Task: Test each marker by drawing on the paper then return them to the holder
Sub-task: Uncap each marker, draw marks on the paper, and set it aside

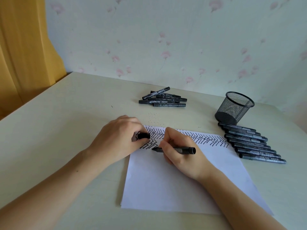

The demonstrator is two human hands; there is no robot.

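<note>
Paper (pixel 174 180) lay white and flat on the pale table (pixel 58 130) in front of me, its far part covered with rows of black zigzag strokes (pixel 207 138) and its near part blank. At the far right the black mesh holder (pixel 235 107) stood tilted on the table, and I could see nothing in it. Just near of the holder, right of the paper, a row of 9 or so capped markers (pixel 250 143) lay side by side, close together. Farther off, toward the middle near the wall, a loose pile of markers (pixel 163 98) lay crossed over each other; I could not count them surely.

My left hand (pixel 116 140) rested on the far left corner of the paper, fingers curled and pinching a black cap (pixel 143 135). My right hand (pixel 181 155) rested on the sheet beside it, thumb and fingers closed round an uncapped marker (pixel 176 149) that lay nearly level. Its tip pointed left and met the paper at the end of the short second row of strokes, while its butt end stuck out to the right past my knuckles. The 2 hands were near each other but apart.
</note>
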